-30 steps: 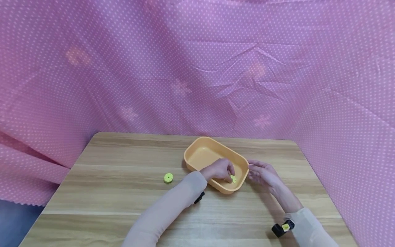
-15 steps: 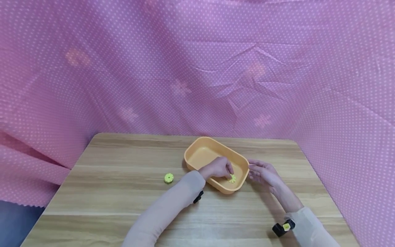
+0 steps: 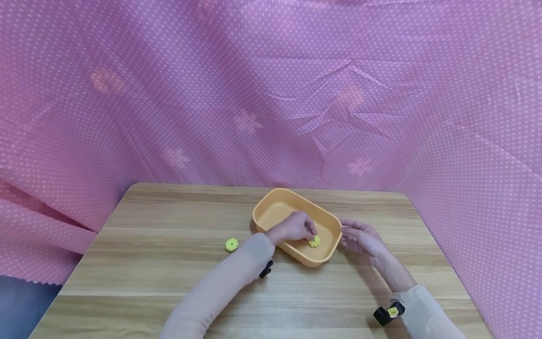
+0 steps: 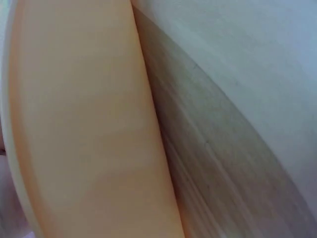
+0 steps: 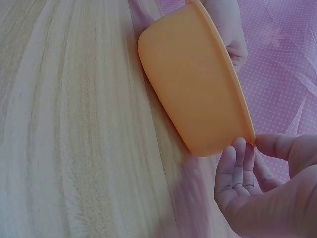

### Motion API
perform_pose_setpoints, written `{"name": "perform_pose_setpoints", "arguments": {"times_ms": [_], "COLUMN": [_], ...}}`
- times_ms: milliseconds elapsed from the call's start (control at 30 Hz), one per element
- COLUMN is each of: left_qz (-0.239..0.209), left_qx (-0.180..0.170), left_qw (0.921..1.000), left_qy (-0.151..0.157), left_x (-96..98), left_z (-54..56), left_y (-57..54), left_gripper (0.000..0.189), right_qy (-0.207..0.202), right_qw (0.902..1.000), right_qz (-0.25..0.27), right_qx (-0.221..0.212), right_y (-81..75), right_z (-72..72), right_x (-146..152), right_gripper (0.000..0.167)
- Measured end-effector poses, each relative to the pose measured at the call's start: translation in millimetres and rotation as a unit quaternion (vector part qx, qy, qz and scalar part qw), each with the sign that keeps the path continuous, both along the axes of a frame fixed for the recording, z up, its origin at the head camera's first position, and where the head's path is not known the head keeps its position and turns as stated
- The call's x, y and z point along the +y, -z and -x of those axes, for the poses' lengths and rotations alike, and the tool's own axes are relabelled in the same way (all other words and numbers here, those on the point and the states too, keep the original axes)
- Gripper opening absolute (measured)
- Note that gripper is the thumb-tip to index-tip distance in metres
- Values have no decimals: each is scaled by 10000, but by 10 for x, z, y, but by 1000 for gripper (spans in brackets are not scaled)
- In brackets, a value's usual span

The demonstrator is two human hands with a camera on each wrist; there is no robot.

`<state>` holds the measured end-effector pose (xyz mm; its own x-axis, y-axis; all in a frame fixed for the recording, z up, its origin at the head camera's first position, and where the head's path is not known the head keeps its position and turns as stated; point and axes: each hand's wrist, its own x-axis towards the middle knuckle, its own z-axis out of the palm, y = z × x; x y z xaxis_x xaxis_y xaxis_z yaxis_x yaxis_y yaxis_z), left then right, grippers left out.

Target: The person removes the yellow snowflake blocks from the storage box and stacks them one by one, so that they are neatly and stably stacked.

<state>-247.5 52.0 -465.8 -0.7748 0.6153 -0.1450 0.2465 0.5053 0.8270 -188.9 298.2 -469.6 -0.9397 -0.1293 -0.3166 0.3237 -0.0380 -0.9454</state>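
An orange-yellow plastic bin stands on the wooden table. My left hand reaches over its near wall and pinches a small yellow-green notched disc with its fingertips, inside the bin's right part. Whether the disc touches the bin floor I cannot tell. In the left wrist view the bin wall hides that hand's fingers. My right hand is at the bin's right end; the right wrist view shows its fingertips pinching the rim corner. A second yellow-green notched disc with a centre hole lies left of the bin.
The wood-grain table ends at a back edge in front of a pink dotted cloth, which also hangs at both sides. Each wrist wears a black camera strap.
My left hand has shifted slightly left and back inside the bin, and the pinched disc has moved with it. My right hand, the bin and the second disc stay put.
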Motion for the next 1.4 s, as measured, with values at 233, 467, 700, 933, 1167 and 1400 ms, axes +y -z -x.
{"name": "perform_pose_setpoints", "arguments": {"times_ms": [233, 467, 700, 933, 1167, 1400], "left_qz": [-166, -408, -630, -627, -712, -896], "left_qx": [43, -136, -157, 112, 140, 150], "left_qw": [9998, 9988, 9971, 9968, 9961, 9944], "left_qy": [-29, -224, -398, -479, -494, -546], "left_x": [-97, -203, -315, -454, -569, -698], "left_z": [-3, -45, -40, -47, -92, -144], "left_y": [-61, -152, -170, -200, -256, -321], "left_gripper": [7, 8, 11, 9, 8, 11], "right_qy": [-20, -2, 4, 23, 17, -40], "right_qw": [9999, 10000, 10000, 10000, 10000, 9999], "right_qz": [125, 85, 17, 21, 44, 97], "right_qx": [15, -2, -2, -34, -1, 34], "right_y": [-29, -29, -28, -44, -51, -54], "right_z": [-11, -9, 3, 9, 15, 14], "right_x": [-22, -26, -29, -40, -38, -38], "right_gripper": [49, 52, 53, 52, 48, 48]}}
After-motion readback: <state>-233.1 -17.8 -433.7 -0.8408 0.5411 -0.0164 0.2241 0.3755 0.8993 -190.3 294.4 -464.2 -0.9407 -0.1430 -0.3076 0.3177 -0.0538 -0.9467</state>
